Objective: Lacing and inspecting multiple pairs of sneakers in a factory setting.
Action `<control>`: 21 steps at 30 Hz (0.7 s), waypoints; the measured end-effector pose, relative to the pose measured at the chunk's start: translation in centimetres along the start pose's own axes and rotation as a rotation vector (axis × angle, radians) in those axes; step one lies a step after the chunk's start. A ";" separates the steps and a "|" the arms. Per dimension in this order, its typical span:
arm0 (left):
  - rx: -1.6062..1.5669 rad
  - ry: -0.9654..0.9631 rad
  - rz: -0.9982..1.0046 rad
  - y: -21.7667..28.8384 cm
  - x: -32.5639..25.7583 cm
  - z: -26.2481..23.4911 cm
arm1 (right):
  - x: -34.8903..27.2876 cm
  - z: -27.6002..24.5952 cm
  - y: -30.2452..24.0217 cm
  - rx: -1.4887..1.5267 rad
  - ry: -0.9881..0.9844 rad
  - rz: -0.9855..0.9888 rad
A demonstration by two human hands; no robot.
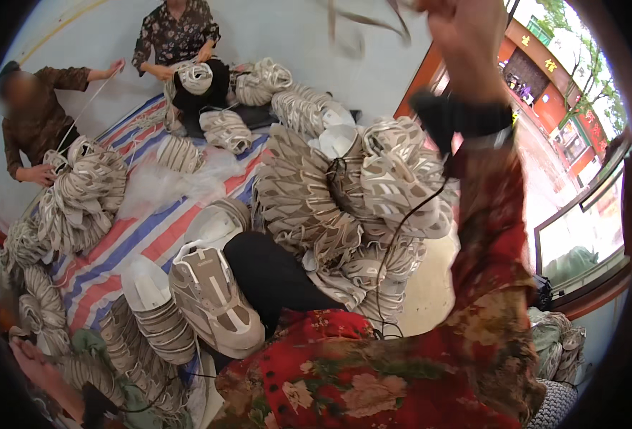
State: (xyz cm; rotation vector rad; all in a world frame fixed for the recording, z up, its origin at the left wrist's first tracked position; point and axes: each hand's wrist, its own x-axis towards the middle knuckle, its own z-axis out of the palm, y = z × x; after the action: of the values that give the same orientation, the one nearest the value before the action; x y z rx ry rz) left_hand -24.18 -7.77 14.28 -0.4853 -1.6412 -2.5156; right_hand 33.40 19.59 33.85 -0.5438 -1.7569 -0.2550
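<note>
My right hand (467, 43) is raised high at the upper right, blurred, its fingertips partly cut off by the top edge. A flat brownish shoelace (373, 28) trails from its closed fingers. My left hand (44, 368) reaches out at the lower left, beside stacked shoe uppers (87, 375); its fingers are too unclear to read. On my lap, leaning against my dark-trousered leg, a beige and white shoe (216, 297) rests with its toe toward me. Left of it stands a nested stack of shoe uppers (164, 325) with a pale lining.
A large curved bundle of shoe uppers (298, 189) lies ahead of my knee. Two people sit beyond the striped sheet (162, 239), one pulling a white lace (91, 104), the other holding a shoe bundle (194, 77). A black cable (394, 243) hangs from my right wrist. A doorway opens at right.
</note>
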 end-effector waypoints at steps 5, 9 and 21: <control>0.151 -0.449 -0.346 -6.9 -2.6 -4.6 | 1.1 -7.1 4.3 -0.252 -0.245 0.392; 0.317 -0.681 -0.325 -10.2 -7.2 -8.8 | -8.7 -16.2 4.4 -0.599 -0.661 0.684; 0.785 -1.791 -1.013 -8.6 -22.5 -10.6 | -12.8 -1.1 -13.5 1.263 -1.205 0.692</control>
State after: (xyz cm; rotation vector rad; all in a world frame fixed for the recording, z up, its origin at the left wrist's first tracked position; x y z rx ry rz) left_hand -7.38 -15.84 -4.31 -2.6325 -3.6835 -0.6505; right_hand 29.93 4.53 23.36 -0.2795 -2.1827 1.8849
